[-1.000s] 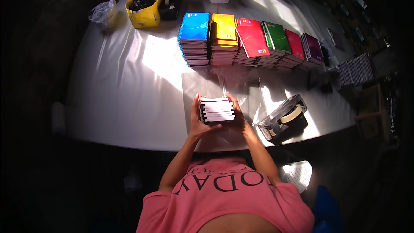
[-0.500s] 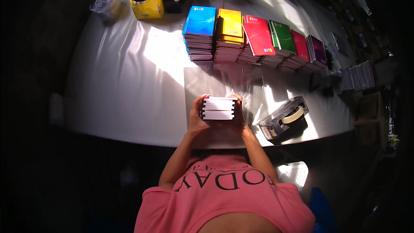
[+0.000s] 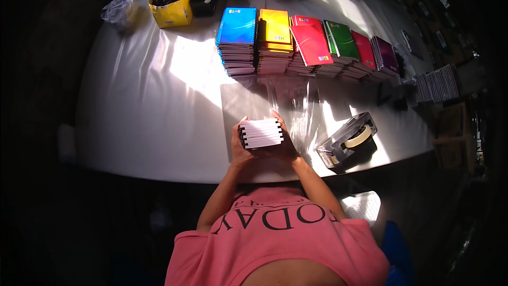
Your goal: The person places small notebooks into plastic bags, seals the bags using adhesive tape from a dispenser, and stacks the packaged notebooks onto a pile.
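Between my two hands is a small stack of notebooks (image 3: 261, 133), its white page edges turned up toward me and dark binding showing at the sides. My left hand (image 3: 239, 145) is closed on the stack's left side. Around the right side my right hand (image 3: 288, 145) grips the same stack, its fingers partly in shadow. Beneath and beyond the hands lies a clear plastic sheet (image 3: 301, 107) on the table. Past it stands a row of spiral notebook piles: blue (image 3: 238, 26), yellow (image 3: 274, 25), red (image 3: 311, 45), green (image 3: 342, 40) and purple (image 3: 386, 54).
A tape dispenser (image 3: 349, 143) with a cream roll stands right of my hands, near the white table's (image 3: 132, 127) front edge. At the far left are a yellow container (image 3: 173, 10) of black pieces and a plastic bag (image 3: 119, 9). More stacked notebooks (image 3: 436, 85) sit at the right.
The notebook stack has tilted slightly and shifted a little left in my hands, which still hold it. The whole view has moved slightly too.
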`<state>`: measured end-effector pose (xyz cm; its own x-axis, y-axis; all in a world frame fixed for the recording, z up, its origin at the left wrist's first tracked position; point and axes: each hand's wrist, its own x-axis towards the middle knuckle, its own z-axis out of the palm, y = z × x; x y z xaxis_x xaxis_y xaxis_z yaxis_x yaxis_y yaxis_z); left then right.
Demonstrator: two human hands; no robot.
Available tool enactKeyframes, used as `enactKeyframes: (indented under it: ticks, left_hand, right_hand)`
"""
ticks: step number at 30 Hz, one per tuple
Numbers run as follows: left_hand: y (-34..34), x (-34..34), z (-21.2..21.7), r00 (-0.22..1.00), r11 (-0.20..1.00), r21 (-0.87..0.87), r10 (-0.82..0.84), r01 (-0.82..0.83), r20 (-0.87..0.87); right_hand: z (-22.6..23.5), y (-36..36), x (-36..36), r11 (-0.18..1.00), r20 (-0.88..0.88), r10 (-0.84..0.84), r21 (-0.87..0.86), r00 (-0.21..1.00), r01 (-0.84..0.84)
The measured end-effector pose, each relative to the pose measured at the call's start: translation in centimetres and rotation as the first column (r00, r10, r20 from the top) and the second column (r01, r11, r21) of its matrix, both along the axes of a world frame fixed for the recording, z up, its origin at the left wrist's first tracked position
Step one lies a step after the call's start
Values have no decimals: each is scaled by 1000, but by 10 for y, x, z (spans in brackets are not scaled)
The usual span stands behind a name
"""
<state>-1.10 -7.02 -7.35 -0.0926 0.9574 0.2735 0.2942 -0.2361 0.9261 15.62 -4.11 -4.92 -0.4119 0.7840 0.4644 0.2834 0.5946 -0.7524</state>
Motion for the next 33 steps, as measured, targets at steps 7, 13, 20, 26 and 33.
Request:
enactKeyframes:
  ticks: [7, 13, 20, 26, 33]
  left_hand:
    - [1, 6, 28, 947, 980, -156, -70, 124, 312]
    - [26, 24, 109, 845, 935, 161, -355, 317, 399]
    - [51, 91, 89, 973, 937, -293, -219, 188, -75]
    - [51, 134, 73, 687, 970, -61, -209, 234, -696]
    - [50, 154, 49, 575, 935, -175, -329, 307, -749]
  right_hand:
    - [6, -2, -5, 977, -146, -28, -214, 989, -4]
    - [79, -5, 22, 957, -188, -245, -205, 951, 206]
    - [126, -49, 135, 794, -552, -604, -481, 575, 372]
    - [111, -82, 169, 769, -616, -630, -411, 473, 489]
    - [119, -92, 153, 738, -616, -668, -479, 417, 475]
